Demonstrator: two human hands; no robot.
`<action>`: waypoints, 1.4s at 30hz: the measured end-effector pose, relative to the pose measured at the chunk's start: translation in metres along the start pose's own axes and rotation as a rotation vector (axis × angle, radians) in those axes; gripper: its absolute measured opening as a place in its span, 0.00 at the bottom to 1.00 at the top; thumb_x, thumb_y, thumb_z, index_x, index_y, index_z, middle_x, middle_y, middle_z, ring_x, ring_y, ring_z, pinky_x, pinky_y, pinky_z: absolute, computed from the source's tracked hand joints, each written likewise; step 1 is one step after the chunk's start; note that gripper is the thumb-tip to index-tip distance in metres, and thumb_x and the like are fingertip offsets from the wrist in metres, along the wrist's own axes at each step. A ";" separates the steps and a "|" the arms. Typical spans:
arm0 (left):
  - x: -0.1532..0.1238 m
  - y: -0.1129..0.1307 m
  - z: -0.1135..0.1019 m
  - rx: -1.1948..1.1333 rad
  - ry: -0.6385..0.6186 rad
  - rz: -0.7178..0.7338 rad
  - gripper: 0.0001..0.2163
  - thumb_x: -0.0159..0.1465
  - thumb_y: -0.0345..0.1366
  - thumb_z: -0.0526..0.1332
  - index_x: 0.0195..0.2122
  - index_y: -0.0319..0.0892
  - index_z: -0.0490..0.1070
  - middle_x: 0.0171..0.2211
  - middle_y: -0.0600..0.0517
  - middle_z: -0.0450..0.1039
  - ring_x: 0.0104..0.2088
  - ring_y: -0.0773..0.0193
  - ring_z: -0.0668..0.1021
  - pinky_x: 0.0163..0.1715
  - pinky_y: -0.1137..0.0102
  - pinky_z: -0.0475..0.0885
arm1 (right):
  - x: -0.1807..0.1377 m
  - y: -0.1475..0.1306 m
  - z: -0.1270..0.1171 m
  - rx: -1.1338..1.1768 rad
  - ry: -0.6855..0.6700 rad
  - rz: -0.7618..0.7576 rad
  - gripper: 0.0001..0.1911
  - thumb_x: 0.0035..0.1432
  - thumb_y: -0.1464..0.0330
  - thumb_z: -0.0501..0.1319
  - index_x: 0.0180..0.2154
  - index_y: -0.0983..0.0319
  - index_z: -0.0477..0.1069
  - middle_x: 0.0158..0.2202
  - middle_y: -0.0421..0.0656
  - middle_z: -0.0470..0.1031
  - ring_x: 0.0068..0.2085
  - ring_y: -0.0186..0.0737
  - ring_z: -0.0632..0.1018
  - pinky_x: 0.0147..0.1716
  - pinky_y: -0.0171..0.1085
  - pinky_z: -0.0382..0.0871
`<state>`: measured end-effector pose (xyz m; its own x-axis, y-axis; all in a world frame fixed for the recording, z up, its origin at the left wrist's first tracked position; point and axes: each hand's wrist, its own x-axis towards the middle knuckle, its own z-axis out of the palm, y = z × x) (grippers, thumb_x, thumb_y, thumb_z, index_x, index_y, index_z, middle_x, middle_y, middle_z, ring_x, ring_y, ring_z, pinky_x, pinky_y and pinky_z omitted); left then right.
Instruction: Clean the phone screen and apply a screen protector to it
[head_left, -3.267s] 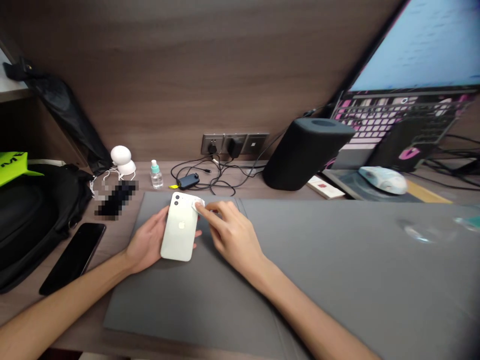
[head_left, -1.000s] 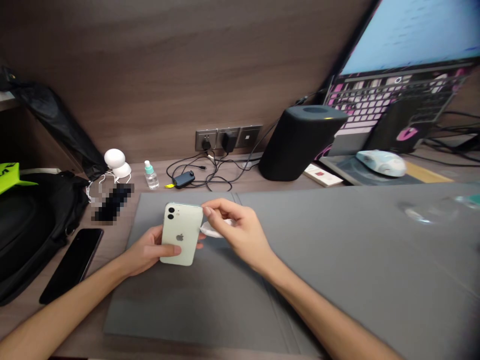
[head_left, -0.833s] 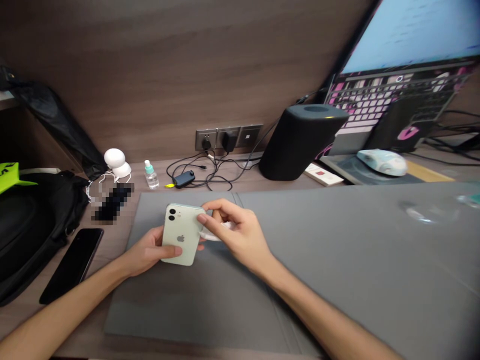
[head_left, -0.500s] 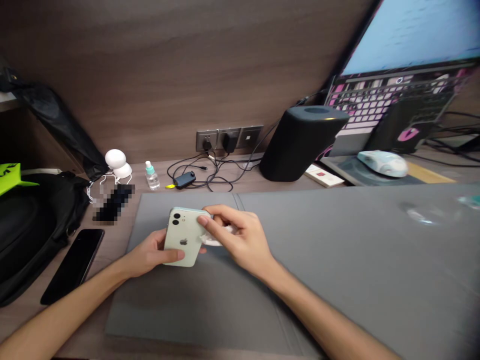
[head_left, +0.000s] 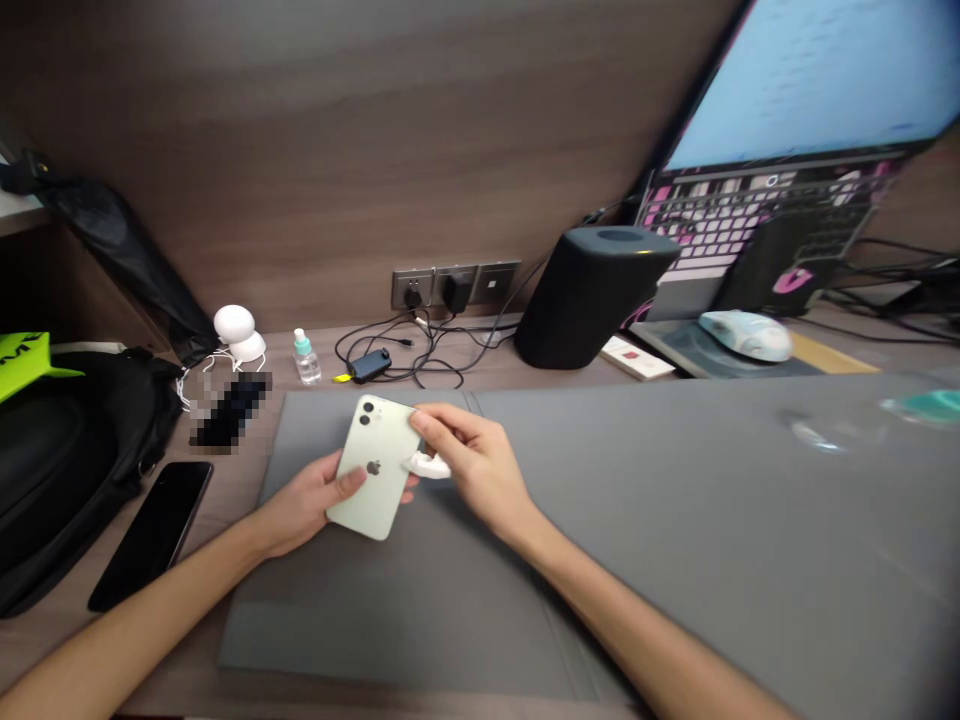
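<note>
Over the grey desk mat, my left hand (head_left: 304, 505) is closed around the lower left part of a pale green smartphone (head_left: 382, 505). Its thumb lies on the phone's back near the logo, and fingertips show past the far edge. The phone is tilted, with its camera corner at the upper left. My right hand (head_left: 487, 465) is closed at the phone's upper right edge, thumb on the back corner. A crumpled white tissue (head_left: 430, 466) pokes out from under the right fingers against the phone's side. The phone's screen side is hidden.
Left of the grey mat (head_left: 675, 540) lie a black phone (head_left: 154, 535) and a black bag (head_left: 67, 480). Behind stand a small spray bottle (head_left: 307, 362), tangled cables (head_left: 427, 355) and a black speaker (head_left: 589, 300). A mouse (head_left: 746, 335) and laptop (head_left: 720, 220) are at right.
The phone has turned its back more toward me and its top has risen slightly. My left thumb has shifted up to the logo. My right hand has moved slightly, keeping the tissue at the edge.
</note>
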<state>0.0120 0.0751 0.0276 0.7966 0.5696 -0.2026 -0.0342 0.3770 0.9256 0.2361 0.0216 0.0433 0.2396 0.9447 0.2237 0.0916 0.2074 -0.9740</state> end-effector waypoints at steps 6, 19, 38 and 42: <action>0.004 0.010 -0.002 -0.222 0.148 0.076 0.22 0.75 0.44 0.59 0.67 0.42 0.66 0.62 0.36 0.75 0.58 0.46 0.80 0.59 0.53 0.72 | 0.012 0.004 -0.006 0.086 0.073 0.181 0.33 0.63 0.40 0.58 0.38 0.63 0.81 0.25 0.36 0.59 0.23 0.33 0.60 0.21 0.34 0.53; -0.004 -0.007 -0.001 1.121 0.308 0.427 0.24 0.75 0.47 0.55 0.72 0.59 0.61 0.62 0.46 0.67 0.61 0.50 0.71 0.66 0.51 0.65 | 0.022 0.005 -0.014 0.012 0.195 0.006 0.17 0.59 0.61 0.59 0.48 0.59 0.75 0.31 0.37 0.69 0.34 0.40 0.69 0.37 0.37 0.64; 0.002 -0.015 -0.003 1.468 0.355 0.386 0.37 0.64 0.49 0.71 0.71 0.50 0.59 0.57 0.47 0.73 0.57 0.48 0.74 0.56 0.55 0.68 | 0.010 0.016 -0.010 -0.920 -0.402 -0.403 0.11 0.68 0.79 0.62 0.41 0.61 0.81 0.39 0.43 0.82 0.40 0.43 0.74 0.44 0.41 0.64; 0.000 -0.016 -0.002 1.517 0.330 0.411 0.34 0.66 0.49 0.69 0.70 0.49 0.59 0.57 0.47 0.74 0.56 0.50 0.75 0.54 0.56 0.70 | 0.010 0.015 -0.010 -0.895 -0.433 -0.367 0.12 0.67 0.80 0.61 0.40 0.60 0.81 0.39 0.42 0.81 0.40 0.42 0.74 0.44 0.40 0.65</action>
<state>0.0119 0.0703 0.0120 0.7193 0.6455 0.2567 0.5586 -0.7571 0.3386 0.2494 0.0318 0.0314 -0.2962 0.9085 0.2948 0.8091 0.4027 -0.4280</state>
